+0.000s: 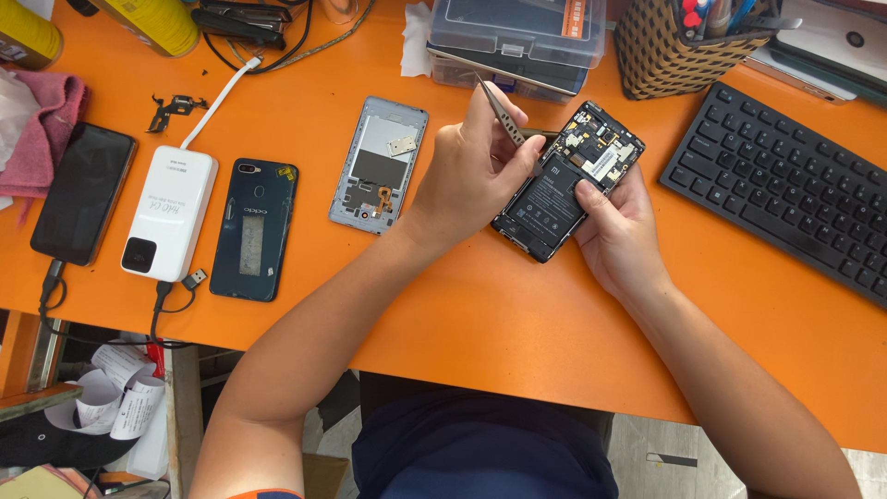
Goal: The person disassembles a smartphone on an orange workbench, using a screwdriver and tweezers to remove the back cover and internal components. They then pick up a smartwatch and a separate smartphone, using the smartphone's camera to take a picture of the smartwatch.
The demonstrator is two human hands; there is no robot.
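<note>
An opened smartphone [564,185] with its black battery and circuit board showing lies tilted on the orange desk [517,314]. My right hand [621,231] grips its lower right side, thumb on the battery. My left hand [476,171] holds metal tweezers [504,115] like a pen, their tips pointing down at the phone's upper left edge. A grey phone middle frame [379,164] lies just left of my left hand. A dark blue phone back cover [253,228] lies further left.
A white power bank [170,212] with cables and a black phone [83,192] lie at the left. A black keyboard [785,185] sits at the right, a woven pen holder [679,46] and clear plastic boxes [517,42] at the back. A pink cloth [42,129] is far left.
</note>
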